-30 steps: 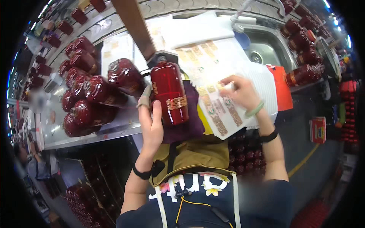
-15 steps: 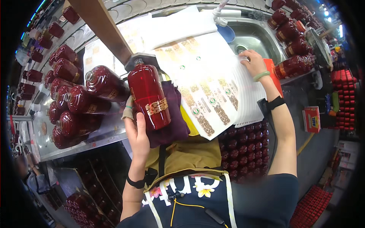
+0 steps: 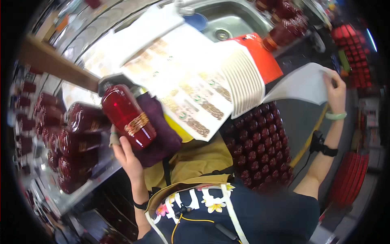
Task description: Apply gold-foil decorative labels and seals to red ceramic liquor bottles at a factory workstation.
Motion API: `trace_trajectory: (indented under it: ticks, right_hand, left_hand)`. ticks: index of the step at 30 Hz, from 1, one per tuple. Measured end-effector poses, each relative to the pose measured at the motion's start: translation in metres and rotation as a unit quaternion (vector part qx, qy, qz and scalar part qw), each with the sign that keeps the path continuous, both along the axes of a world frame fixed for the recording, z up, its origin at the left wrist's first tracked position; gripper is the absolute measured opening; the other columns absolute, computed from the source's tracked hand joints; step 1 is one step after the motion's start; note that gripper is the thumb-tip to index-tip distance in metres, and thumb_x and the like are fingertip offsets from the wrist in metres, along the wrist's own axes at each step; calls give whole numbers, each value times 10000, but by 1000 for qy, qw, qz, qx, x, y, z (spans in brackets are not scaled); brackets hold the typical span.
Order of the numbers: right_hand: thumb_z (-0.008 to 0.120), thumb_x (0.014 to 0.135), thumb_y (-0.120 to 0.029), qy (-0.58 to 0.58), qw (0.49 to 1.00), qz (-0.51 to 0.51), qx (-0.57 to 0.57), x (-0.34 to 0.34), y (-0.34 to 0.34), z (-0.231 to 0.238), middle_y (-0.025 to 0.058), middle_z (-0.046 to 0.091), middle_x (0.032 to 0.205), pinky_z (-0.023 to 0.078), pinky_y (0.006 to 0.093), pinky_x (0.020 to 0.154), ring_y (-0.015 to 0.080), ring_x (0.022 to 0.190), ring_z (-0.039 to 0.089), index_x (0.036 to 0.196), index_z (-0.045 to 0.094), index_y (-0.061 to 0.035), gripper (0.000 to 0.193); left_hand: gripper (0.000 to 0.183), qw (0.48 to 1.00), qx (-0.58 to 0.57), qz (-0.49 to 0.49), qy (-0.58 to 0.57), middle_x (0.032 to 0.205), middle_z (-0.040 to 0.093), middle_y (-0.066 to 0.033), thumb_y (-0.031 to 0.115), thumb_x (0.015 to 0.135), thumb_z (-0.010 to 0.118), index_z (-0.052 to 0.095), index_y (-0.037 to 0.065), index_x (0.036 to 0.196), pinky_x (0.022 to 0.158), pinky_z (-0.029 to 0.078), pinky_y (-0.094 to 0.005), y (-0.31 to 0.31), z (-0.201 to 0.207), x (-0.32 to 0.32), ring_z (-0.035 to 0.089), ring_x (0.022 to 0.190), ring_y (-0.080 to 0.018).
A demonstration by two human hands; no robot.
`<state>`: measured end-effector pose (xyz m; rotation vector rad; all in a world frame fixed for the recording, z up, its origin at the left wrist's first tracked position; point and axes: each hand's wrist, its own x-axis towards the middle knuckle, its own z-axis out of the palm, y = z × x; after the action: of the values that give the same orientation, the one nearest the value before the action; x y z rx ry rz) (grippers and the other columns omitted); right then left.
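A dark red bottle (image 3: 124,110) with a gold patterned label rests tilted on purple cloth (image 3: 162,140). The bottle's neck end sits against a dark block at the foot of a wooden post (image 3: 61,63). My left hand (image 3: 129,158) grips the bottle's lower left side, thumb up, its other fingers partly hidden beneath. Out to the right, my right hand (image 3: 335,91) pinches the corner of a thin white sheet (image 3: 302,84), which curves through the air. Sheets of gold and brown labels (image 3: 183,101) lie between my hands, right of the bottle.
Several red bottles (image 3: 79,142) crowd the metal table at left. A sink (image 3: 235,20) with a blue bowl (image 3: 196,21) is at the back. An orange-red packet (image 3: 260,57) lies beside the label sheets. Many bottles (image 3: 260,150) stand packed below the table edge.
My right hand has swung right from near the sink, drawing the white sheet off past the table edge. My left hand stays on the bottle. The whole view has turned and shifted.
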<state>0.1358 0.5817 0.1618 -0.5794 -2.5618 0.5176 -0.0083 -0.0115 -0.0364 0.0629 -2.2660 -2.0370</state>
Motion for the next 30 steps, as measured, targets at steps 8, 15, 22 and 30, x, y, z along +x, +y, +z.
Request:
trace_trajectory:
  ticks: [8, 15, 22, 30]
  right_hand:
    - [631, 922, -245, -74, 909, -410, -19, 113, 130, -144, 206, 778, 1134, 563, 416, 932, 342, 1082, 755, 1159, 802, -107, 323]
    - [609, 1030, -118, 251, 645, -377, -615, -7, 108, -373, 175, 728, 1098, 607, 495, 779, 321, 926, 725, 1150, 701, 45, 223]
    - [651, 1046, -359, 80, 812, -122, -565, -58, 86, -460, 94, 685, 1422, 475, 336, 1066, 217, 1274, 627, 1444, 654, -58, 500]
    - [783, 954, -158, 219, 972, -34, -82, -102, 25, -214, 80, 752, 992, 552, 317, 822, 171, 874, 698, 1013, 767, -49, 124]
  left_hand:
    - [495, 998, 60, -17, -25, 1558, 517, -139, 264, 1183, 419, 430, -35, 1577, 1206, 385, -394, -4, 1, -7, 501, 1418, -211]
    - [521, 996, 78, -1, -49, 1582, 498, -141, 280, 1183, 410, 402, -29, 1602, 1227, 356, -392, -4, 10, -3, 485, 1444, -218]
    - [519, 996, 78, 9, -38, 1577, 497, -150, 257, 1179, 411, 395, -44, 1601, 1228, 353, -394, 6, 16, 3, 487, 1438, -217]
    - [527, 993, 107, 22, -48, 1569, 504, -137, 270, 1173, 441, 387, -27, 1605, 1205, 383, -389, 14, 15, 1, 497, 1426, -207]
